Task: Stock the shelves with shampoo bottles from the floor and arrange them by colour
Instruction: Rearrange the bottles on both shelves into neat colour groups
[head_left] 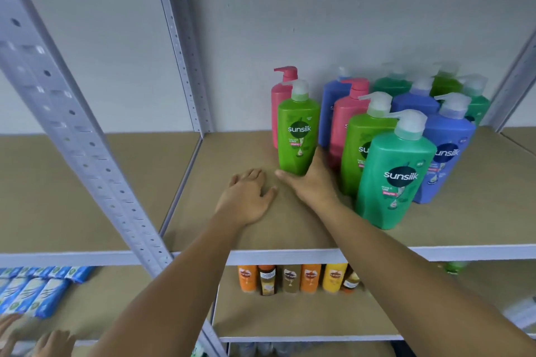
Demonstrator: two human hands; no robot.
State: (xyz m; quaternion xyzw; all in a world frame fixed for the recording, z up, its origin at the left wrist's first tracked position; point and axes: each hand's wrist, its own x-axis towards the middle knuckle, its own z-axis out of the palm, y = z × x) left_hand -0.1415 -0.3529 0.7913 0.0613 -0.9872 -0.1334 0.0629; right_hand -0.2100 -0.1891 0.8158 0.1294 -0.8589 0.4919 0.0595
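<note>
Several Sunsilk pump bottles stand grouped on the brown shelf board (232, 229): pink, blue, light green and teal. The leftmost light green bottle (298, 133) stands upright in front of a pink bottle (280, 95). My right hand (311, 182) grips its base, thumb across the front and fingers round its right side. My left hand (246, 197) rests flat on the board just left of it, holding nothing. A teal bottle (394, 177) stands nearest the front edge, with a blue bottle (449, 153) behind it on the right.
A grey perforated upright (72, 124) slants across the left. On the shelf below stand small orange, brown and yellow bottles (293, 278). Blue packets (34, 293) lie on the lower left shelf, where another person's hands (55, 342) show.
</note>
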